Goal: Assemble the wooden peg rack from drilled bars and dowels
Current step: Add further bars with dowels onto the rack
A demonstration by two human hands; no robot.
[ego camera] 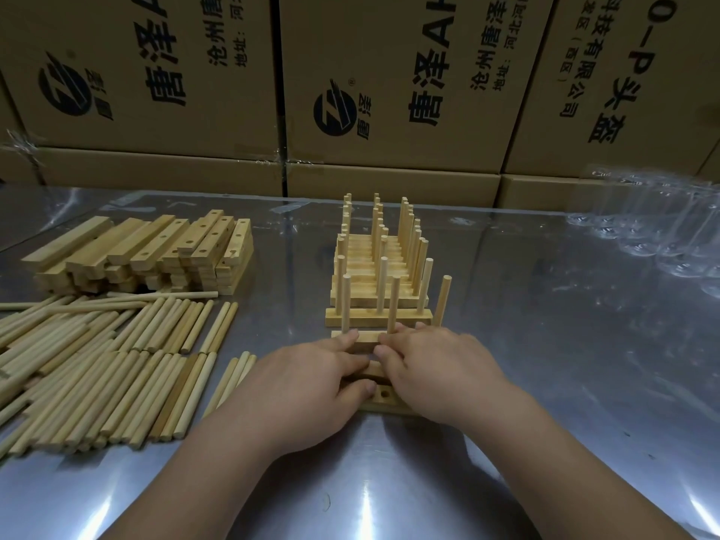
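Note:
A row of finished peg racks (380, 267) stands in the middle of the table, running away from me. The nearest peg bar (362, 337) carries upright dowels (394, 302). Just in front of it lie loose drilled bars (383, 395), one with a hole showing. My left hand (311, 380) lies over these bars, fingertips on the peg bar and thumb on the near drilled bar. From the other side my right hand (432, 368) meets it, fingertips and thumb pinching the same bars. Both hands hide most of the bars.
A stack of drilled bars (156, 251) sits at the back left, with a spread of loose dowels (109, 364) in front of it. Cardboard boxes (389, 91) wall off the far edge. Clear plastic packaging (662, 228) lies at the right on the shiny table (545, 344).

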